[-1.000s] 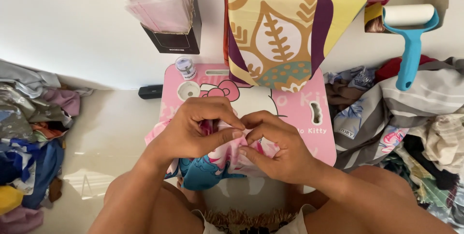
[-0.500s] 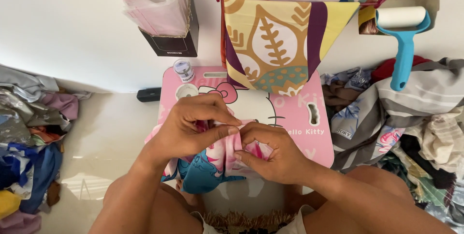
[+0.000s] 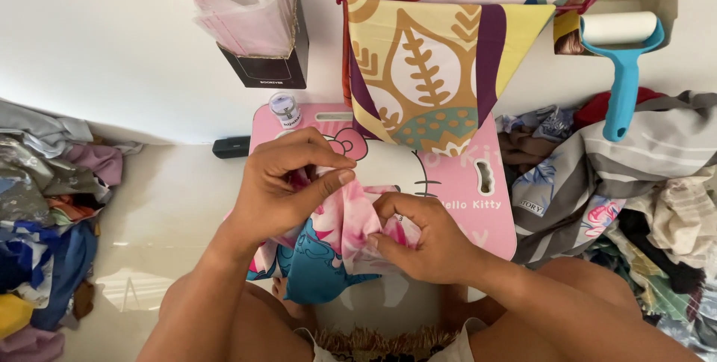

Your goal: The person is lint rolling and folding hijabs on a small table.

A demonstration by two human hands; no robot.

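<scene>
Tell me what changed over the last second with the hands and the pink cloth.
The left hand drew up and leftward, away from the right hand, stretching the pink and teal cloth between them; earlier the fingertips met. Both hands keep their pinch. The pink lap table, small jar and lint roller stayed put.

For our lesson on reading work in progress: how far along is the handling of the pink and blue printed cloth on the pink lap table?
Done: nothing looks finished. In hand: the left hand and right hand pinch the bunched pink and blue printed cloth over the pink lap table. Left: the cloth is crumpled, and heaps of mixed fabric lie alongside.
</scene>
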